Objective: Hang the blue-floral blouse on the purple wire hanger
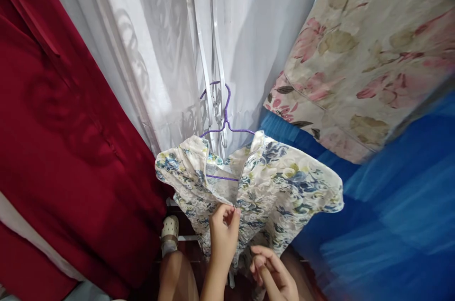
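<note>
A white floral dress [291, 182] with blue and yellow-green print hangs on a purple hanger [228, 102], its neckline parted in a V. My left hand [223, 227] pinches the dress at the bottom of that V, where a small dark bit, perhaps a zipper pull, shows at the fingertips. Lower and to the right, my right hand [273, 275] is in front of the lower part of the dress. Its fingers are curled with thumb and fingertips close together; what they hold, if anything, cannot be made out.
White straps [199, 31] hang before a sheer white curtain [152, 45]. Red cloth [81, 140] drapes on the left. At right hang a pink-flowered cloth [377, 64] and blue tulle [398, 215]. My leg [177, 277] and a light-coloured shoe [169, 230] show below.
</note>
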